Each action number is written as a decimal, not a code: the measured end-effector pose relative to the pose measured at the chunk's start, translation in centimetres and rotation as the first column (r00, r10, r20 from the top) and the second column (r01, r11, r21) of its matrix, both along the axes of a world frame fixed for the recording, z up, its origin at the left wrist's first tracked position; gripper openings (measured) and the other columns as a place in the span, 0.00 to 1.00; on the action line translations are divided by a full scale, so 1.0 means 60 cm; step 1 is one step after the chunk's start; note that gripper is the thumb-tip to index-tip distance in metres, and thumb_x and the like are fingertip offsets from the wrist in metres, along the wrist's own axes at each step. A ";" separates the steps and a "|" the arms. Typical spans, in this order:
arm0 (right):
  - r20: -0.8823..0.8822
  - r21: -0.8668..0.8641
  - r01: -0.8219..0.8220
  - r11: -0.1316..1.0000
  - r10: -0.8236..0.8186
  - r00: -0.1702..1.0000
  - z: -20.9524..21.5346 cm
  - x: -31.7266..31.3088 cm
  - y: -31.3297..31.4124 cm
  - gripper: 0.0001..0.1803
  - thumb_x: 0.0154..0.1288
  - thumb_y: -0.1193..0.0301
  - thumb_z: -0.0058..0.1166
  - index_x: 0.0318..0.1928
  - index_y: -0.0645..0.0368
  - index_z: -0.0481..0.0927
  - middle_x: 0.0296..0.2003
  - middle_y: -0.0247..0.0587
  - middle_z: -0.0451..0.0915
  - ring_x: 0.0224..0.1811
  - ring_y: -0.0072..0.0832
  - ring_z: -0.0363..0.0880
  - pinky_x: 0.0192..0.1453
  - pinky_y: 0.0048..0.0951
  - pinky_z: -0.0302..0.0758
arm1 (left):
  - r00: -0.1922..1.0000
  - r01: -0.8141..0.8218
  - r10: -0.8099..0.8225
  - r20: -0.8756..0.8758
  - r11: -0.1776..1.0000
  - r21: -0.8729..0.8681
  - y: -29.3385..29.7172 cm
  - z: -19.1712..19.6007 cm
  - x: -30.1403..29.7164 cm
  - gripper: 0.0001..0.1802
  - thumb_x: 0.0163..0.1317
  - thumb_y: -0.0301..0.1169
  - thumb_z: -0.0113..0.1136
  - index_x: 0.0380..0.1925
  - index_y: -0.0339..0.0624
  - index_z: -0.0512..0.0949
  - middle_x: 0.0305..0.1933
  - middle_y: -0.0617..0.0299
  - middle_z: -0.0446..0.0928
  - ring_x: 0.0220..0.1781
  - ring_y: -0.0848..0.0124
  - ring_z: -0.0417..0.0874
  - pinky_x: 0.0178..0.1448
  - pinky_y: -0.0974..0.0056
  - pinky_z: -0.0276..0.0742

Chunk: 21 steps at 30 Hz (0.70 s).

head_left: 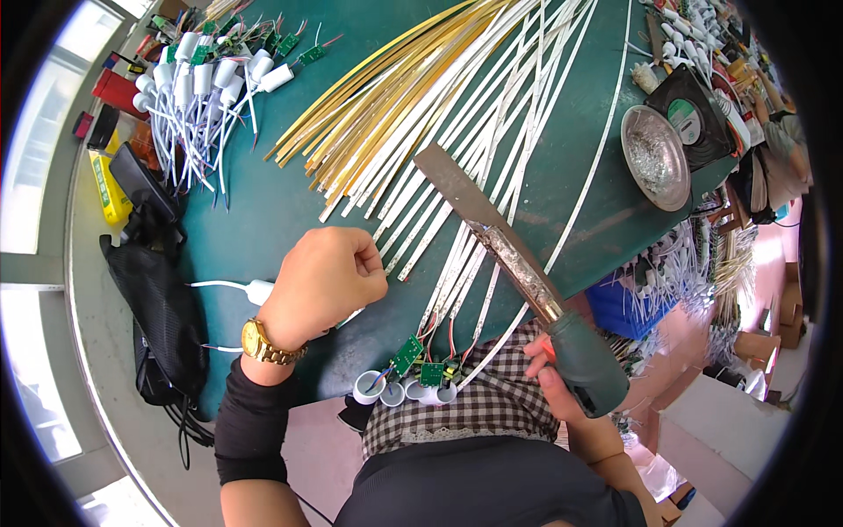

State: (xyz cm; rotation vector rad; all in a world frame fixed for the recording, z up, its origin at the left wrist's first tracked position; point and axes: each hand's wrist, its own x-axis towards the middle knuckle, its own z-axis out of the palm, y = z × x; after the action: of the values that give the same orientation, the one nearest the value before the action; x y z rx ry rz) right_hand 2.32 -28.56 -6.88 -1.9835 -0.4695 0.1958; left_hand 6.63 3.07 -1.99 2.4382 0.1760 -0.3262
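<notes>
My left hand (323,281), with a gold watch at the wrist, is closed in a fist over the table's near left part. What its fingers hold, if anything, is hidden; a white cable end (256,292) shows beside it, and a bit of white peeks out below. My right hand (562,391) is behind the dark green handle of a flat-bladed tool (518,263), its fingers curled round it. The tool's metal shaft is crusted with silvery residue, and its blade points up and left over the strips. A small orange part shows at the fingertips.
White and yellow strips (421,114) fan across the green table (255,228). White housings with circuit boards (408,356) sit at its near edge. A bundle of white-capped cables (202,88) lies far left, a black bag (158,307) at left. A metal dish (654,158) stands right by a fan (694,114).
</notes>
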 end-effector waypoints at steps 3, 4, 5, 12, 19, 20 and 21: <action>-0.038 0.034 0.072 0.997 -0.071 0.997 -0.014 -0.009 0.000 0.16 0.49 0.78 0.62 0.42 0.56 0.82 0.36 0.32 0.85 0.34 0.27 0.82 0.41 0.27 0.76 | 0.997 0.046 -0.051 0.060 0.996 0.077 -0.005 0.004 -0.007 0.05 0.48 0.25 0.64 0.21 0.34 0.78 0.16 0.59 0.75 0.18 0.72 0.75 0.26 0.67 0.71; -0.035 0.033 0.074 0.997 -0.073 0.997 -0.013 -0.009 0.000 0.16 0.49 0.78 0.62 0.42 0.56 0.82 0.36 0.32 0.85 0.34 0.27 0.82 0.41 0.27 0.76 | 0.997 0.048 -0.053 0.064 0.996 0.075 -0.008 0.008 -0.010 0.05 0.48 0.25 0.64 0.21 0.34 0.78 0.16 0.59 0.75 0.18 0.72 0.75 0.26 0.67 0.71; -0.047 0.021 0.069 0.997 -0.068 0.997 -0.011 -0.010 0.000 0.16 0.49 0.78 0.62 0.42 0.56 0.82 0.36 0.32 0.85 0.34 0.28 0.82 0.41 0.27 0.76 | 0.995 0.049 -0.058 0.081 0.993 0.110 -0.011 0.014 -0.015 0.06 0.49 0.26 0.65 0.22 0.34 0.78 0.17 0.58 0.75 0.19 0.70 0.76 0.27 0.66 0.71; -0.059 0.051 0.064 0.997 -0.061 0.996 -0.017 -0.012 -0.001 0.16 0.50 0.78 0.61 0.42 0.59 0.82 0.37 0.36 0.84 0.33 0.30 0.81 0.40 0.29 0.76 | 0.931 0.056 -0.122 0.344 0.979 0.195 -0.030 0.001 -0.046 0.08 0.48 0.24 0.67 0.28 0.38 0.77 0.26 0.57 0.75 0.29 0.62 0.79 0.34 0.61 0.75; -0.004 0.055 -0.166 0.985 0.167 0.986 -0.025 -0.006 -0.001 0.19 0.67 0.74 0.50 0.56 0.67 0.69 0.46 0.51 0.75 0.35 0.24 0.77 0.43 0.27 0.75 | 0.889 0.006 -0.097 0.447 0.980 0.201 0.002 -0.015 -0.050 0.04 0.48 0.23 0.66 0.25 0.39 0.79 0.27 0.57 0.74 0.29 0.58 0.78 0.33 0.59 0.75; -0.002 0.025 -0.056 0.998 0.056 0.998 -0.013 -0.006 0.009 0.16 0.59 0.75 0.55 0.49 0.63 0.75 0.40 0.44 0.80 0.33 0.26 0.79 0.40 0.27 0.76 | 0.923 0.010 -0.028 0.383 0.999 0.051 0.011 -0.012 -0.046 0.04 0.49 0.25 0.66 0.24 0.39 0.80 0.28 0.56 0.75 0.29 0.57 0.78 0.33 0.58 0.75; 0.002 -0.002 0.054 0.999 -0.054 0.999 -0.007 -0.007 0.015 0.13 0.52 0.77 0.59 0.41 0.59 0.82 0.35 0.37 0.85 0.31 0.28 0.82 0.37 0.28 0.77 | 0.927 0.014 -0.041 0.372 0.997 0.073 0.027 -0.005 -0.031 0.05 0.50 0.27 0.66 0.24 0.38 0.80 0.29 0.54 0.76 0.30 0.56 0.79 0.34 0.58 0.76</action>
State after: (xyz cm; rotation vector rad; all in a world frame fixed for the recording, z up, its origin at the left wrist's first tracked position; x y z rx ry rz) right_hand 1.87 -27.67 -7.28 -1.9962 -0.4171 0.1602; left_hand 4.77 4.71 -2.28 2.5202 -0.0150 0.1390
